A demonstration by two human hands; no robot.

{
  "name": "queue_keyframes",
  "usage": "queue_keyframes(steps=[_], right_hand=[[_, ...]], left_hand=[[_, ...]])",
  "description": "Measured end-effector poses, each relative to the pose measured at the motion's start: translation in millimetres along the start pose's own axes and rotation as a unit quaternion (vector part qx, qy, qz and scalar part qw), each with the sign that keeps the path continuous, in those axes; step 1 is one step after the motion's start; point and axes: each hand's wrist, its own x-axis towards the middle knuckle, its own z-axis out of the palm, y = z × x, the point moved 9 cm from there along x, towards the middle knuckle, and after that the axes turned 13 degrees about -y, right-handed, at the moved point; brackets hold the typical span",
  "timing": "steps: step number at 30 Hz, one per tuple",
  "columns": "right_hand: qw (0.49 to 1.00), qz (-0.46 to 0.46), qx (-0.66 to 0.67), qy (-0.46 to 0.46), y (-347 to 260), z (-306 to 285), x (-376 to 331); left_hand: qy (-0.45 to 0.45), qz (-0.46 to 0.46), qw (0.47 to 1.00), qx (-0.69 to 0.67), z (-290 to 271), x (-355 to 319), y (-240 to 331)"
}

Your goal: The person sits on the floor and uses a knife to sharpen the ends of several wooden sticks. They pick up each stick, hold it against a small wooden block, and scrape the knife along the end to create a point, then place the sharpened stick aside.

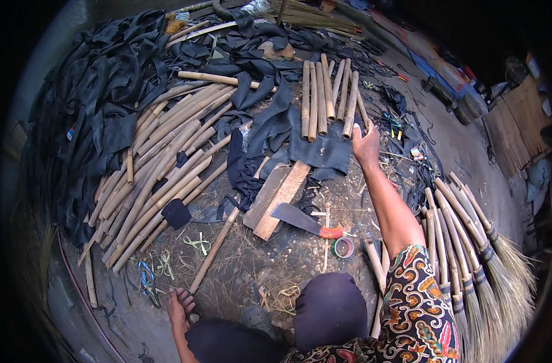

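Bamboo sticks lie cut just beyond the right hand, its fingers released; finished brooms are stacked, long poles uncut. Left hand unseen.

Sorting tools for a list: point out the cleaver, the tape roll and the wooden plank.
cleaver (293, 216): head view, on the flat of its blade.
tape roll (343, 247): head view, on its rim.
wooden plank (279, 198): head view, on the middle of its top face.

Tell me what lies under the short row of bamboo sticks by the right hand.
Black rubber sheet lies under the bamboo sticks' near ends, beside the right hand. Whatever lies beneath that sheet is covered.
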Motion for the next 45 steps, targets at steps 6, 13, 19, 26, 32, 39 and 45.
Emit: queue_keyframes(steps=[6,13,19,26,32,39,45], right_hand=[[0.972,-0.107,-0.056,-0.204,-29,60,-150],[0.939,0.064,-0.075,-0.330,100,11,-312],[0.867,0.226,-0.183,-0.404,206,-50,-393],[0.832,0.320,-0.171,-0.420,220,-62,-418],[0.891,0.225,-0.083,-0.386,143,-12,-383],[0.841,-0.032,0.042,-0.539,-116,112,-269],[0.763,-0.060,0.367,-0.529,-266,157,-269]], left_hand=[[0.037,0.024,0.997,0.056,-14,90,-16],[0.245,0.081,0.894,0.367,-44,156,101],[0.381,0.157,0.769,0.489,-62,171,225],[0.231,0.022,0.758,0.610,-57,204,231],[0.038,0.115,0.890,0.440,3,176,156],[-0.279,0.145,0.949,-0.014,176,57,86],[-0.517,0.194,0.716,0.426,302,-56,103]])
